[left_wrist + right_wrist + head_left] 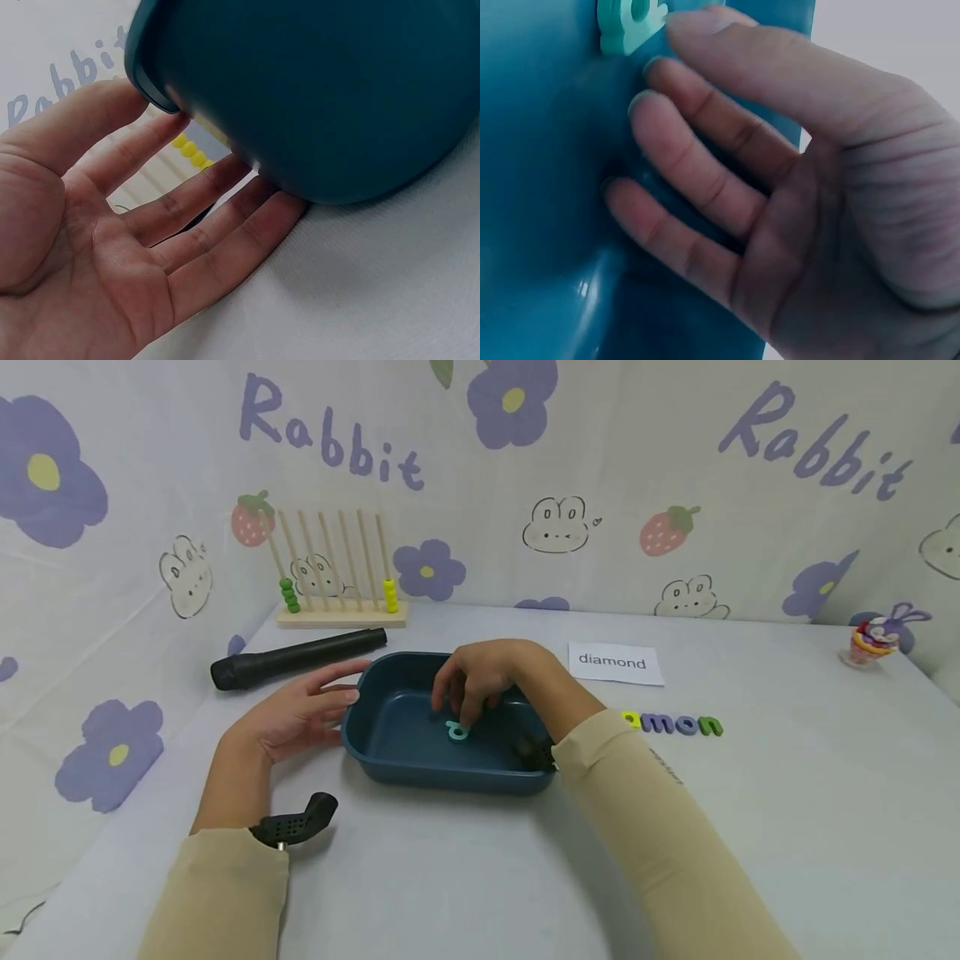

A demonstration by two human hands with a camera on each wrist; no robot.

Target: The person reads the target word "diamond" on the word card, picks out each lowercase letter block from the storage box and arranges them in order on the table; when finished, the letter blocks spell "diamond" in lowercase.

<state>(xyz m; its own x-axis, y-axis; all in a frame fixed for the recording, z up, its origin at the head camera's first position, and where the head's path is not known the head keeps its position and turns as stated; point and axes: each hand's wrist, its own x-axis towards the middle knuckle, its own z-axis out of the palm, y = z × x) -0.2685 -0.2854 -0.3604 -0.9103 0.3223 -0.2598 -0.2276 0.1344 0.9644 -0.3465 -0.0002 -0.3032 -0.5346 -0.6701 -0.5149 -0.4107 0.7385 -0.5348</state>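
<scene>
A dark blue tray (450, 781) with rounded corners stands on the table in the head view. My left hand (303, 714) lies at its left end, fingers fairly straight against the outer wall and thumb at the rim, as the left wrist view shows. My right hand (487, 677) reaches down inside the tray. Its thumb and index finger pinch the end of a mint green letter (634, 26), low over the tray floor, with the index fingertip hidden behind the thumb. The other fingers of that hand are loosely bent, away from the letter.
Right of the tray, a row of coloured letters (686, 725) is partly covered by the right forearm. Behind it lies a card (615, 663) reading "diamond". A black microphone (300, 658) and a wooden bead rack (341, 614) stand back left; a small purple-eared figure (873, 639) is far right.
</scene>
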